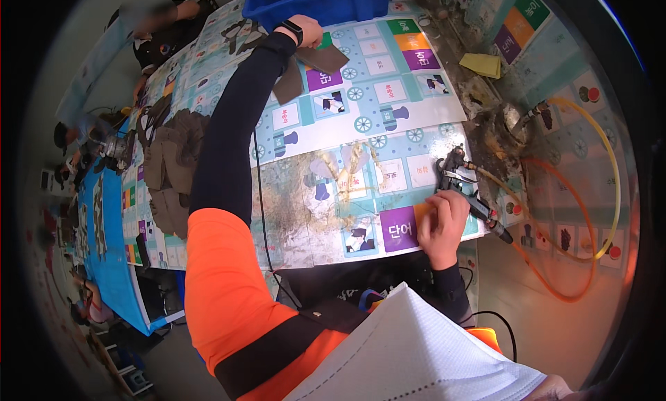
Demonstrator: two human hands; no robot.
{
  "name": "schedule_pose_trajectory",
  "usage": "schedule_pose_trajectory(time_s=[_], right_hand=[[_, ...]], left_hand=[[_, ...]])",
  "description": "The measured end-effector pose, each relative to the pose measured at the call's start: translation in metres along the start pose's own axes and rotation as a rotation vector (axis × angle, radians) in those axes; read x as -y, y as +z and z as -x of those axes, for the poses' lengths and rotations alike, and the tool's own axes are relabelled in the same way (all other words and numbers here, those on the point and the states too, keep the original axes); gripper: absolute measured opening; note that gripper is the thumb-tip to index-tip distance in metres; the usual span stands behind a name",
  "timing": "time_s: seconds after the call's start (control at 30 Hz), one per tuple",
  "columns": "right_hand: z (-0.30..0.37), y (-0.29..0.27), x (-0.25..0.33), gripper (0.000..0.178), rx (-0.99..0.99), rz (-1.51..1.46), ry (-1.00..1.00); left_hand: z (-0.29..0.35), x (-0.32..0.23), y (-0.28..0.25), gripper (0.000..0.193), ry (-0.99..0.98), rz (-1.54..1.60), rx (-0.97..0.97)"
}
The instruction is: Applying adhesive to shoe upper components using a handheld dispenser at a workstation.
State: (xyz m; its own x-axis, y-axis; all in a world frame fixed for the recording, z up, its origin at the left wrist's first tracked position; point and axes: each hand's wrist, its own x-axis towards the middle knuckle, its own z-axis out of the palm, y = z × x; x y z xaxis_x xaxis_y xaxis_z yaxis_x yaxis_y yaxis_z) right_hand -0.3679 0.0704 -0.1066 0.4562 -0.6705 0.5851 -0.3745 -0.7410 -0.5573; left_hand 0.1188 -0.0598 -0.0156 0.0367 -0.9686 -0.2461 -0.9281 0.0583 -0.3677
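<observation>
My left hand (309,32) reaches far across the table and pinches a dark brown piece of material (325,57) lying next to a blue plastic bin (316,2). A second brown piece (287,82) lies just below my wrist. My right hand (439,224) rests at the near right of the table, its fingers closed around the handle of a black spray gun (458,179) with hoses attached. The table is covered by printed poster sheets (388,116) with coloured squares; the near sheet is smeared with dried yellowish glue (347,168).
Stacks of brown cut pieces (170,161) lie at the left of the table. Yellow and orange hoses (590,214) loop over the floor on the right. A yellow cloth (482,64) lies at the far right. Another person (156,26) sits at the far left.
</observation>
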Motion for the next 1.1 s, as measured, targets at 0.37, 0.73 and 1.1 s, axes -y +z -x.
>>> schedule_pose_trajectory(time_s=[0.37,0.73,1.1], right_hand=[[-0.002,0.004,0.0,0.029,0.063,0.008,0.021],[0.005,0.009,0.01,0.026,0.112,0.016,0.028],[0.004,0.008,0.011,0.025,0.141,0.022,0.027]], left_hand=[[-0.033,-0.005,0.046,0.017,-0.008,-0.289,-0.287],[-0.048,-0.032,0.067,0.019,-0.285,-0.464,-0.318],[0.024,-0.079,0.045,0.018,-0.216,-0.224,-0.746]])
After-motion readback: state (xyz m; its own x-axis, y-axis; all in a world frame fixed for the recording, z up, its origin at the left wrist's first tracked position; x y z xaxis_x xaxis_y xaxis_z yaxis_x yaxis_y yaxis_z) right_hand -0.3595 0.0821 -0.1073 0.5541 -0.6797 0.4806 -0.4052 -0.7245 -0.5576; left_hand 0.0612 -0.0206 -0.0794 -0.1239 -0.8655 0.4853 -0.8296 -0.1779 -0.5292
